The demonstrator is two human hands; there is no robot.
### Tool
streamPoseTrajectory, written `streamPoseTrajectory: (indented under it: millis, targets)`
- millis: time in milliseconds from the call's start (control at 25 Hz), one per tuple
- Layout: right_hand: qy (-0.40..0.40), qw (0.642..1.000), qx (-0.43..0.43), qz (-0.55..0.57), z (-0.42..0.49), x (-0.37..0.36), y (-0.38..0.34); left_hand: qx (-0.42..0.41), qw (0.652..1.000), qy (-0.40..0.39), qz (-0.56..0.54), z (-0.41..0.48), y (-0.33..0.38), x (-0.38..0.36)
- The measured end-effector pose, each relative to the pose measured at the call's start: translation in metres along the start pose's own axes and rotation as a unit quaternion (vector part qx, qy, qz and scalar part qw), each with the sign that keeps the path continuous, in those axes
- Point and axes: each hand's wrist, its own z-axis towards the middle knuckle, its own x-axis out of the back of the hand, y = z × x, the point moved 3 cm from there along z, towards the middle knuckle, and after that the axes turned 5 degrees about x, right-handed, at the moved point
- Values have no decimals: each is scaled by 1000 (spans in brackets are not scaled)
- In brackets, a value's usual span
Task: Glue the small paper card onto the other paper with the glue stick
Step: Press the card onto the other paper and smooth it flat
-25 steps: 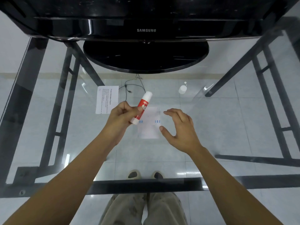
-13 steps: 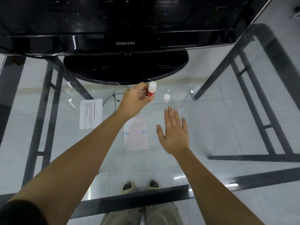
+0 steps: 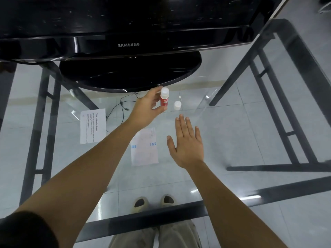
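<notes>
My left hand (image 3: pixel 146 109) holds the red and white glue stick (image 3: pixel 164 99) upright, far out over the glass table near the monitor base. A white cap (image 3: pixel 177 105) stands on the glass just right of it. The small pale card with blue marks (image 3: pixel 145 147) lies flat on the glass below my left wrist. My right hand (image 3: pixel 187 143) hovers flat with straight fingers just right of the card, holding nothing. A white printed sheet (image 3: pixel 92 127) lies to the left.
A black Samsung monitor (image 3: pixel 129 44) with its oval base (image 3: pixel 130 76) stands at the back of the glass table (image 3: pixel 232 140). Dark metal table frames show through the glass on both sides. A cable (image 3: pixel 123 108) lies on the floor under the glass.
My left hand lifted the glue stick off the card and carried it forward next to the cap. My right hand left the card and opened flat. The view shifted left.
</notes>
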Motion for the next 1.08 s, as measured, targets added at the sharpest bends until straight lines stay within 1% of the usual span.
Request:
streamPoseTrajectory:
  millis: [80,240,320,360,440,520,600,680,800,880,960,1080]
  targets:
    - [-6,1000,1,-4,0,0,0,4,1000,3,-1,-9,-4,6]
    - [-19,1000,1,-19,-1,4,-3,15,997,65,35,-46,-27,38]
    - [-8,999,-1,-37,-6,8,-8,16,990,103,95,-73,-44,57]
    - [-1,1000,1,-27,-11,10,-15,8,984,125,130,-87,-53,67]
    - [13,1000,-4,21,-26,13,-35,5,967,156,203,-112,-69,80]
    - [38,996,-28,75,-40,15,-56,35,951,172,255,-128,-84,90]
    - [45,990,-66,114,-50,14,-74,72,940,166,289,-136,-98,95]
    - [39,980,-107,162,-57,12,-86,79,935,141,316,-140,-105,93]
    - [50,959,-140,242,-58,15,-94,43,938,134,315,-152,-100,78]
    - [55,950,-150,269,-54,19,-96,21,941,144,306,-164,-92,63]
    - [58,941,-166,289,-52,21,-96,8,944,135,302,-175,-86,48]
    - [50,927,-181,324,-49,22,-99,0,946,142,290,-180,-82,44]
